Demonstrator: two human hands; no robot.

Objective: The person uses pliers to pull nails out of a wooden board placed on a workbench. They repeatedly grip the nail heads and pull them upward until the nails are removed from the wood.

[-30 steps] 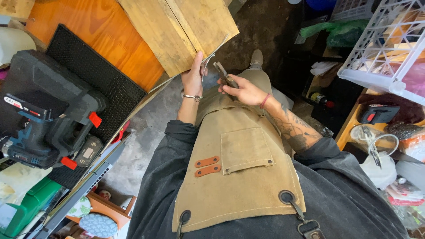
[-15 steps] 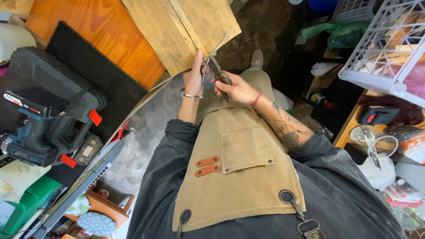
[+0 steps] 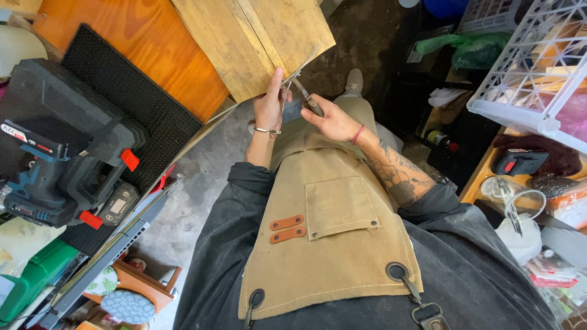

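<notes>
Right hand (image 3: 333, 119): grip closed round the handles of a pair of scissors (image 3: 304, 96), blades pointing up and away from the body toward a thin pale strip (image 3: 304, 65). Left hand (image 3: 269, 104): fingers closed in a pinch on the near end of that strip, thumb toward the blades; a metal bracelet sits at the wrist. The strip runs obliquely up from the pinch and lies against the lower corner of the wooden board (image 3: 257, 43), the landmark for what follows.

Directly below the board, both hands meet over the person's raised knee, above a tan canvas apron (image 3: 333, 238) with a chest pocket. Left of the board lies an orange wooden panel (image 3: 153, 46), and below that a black ribbed mat (image 3: 122, 104) carrying an open black tool case with a cordless drill (image 3: 49, 189). Right of the board, well apart, stands a white wire basket (image 3: 532, 67).

Step in hand, as judged: trimming the strip, blades just at the material. Whether they have bitten into it cannot be told. The next move calls for the pinch to keep the strip taut and steady while the blades close squarely across it, fingertips kept out of their path.
</notes>
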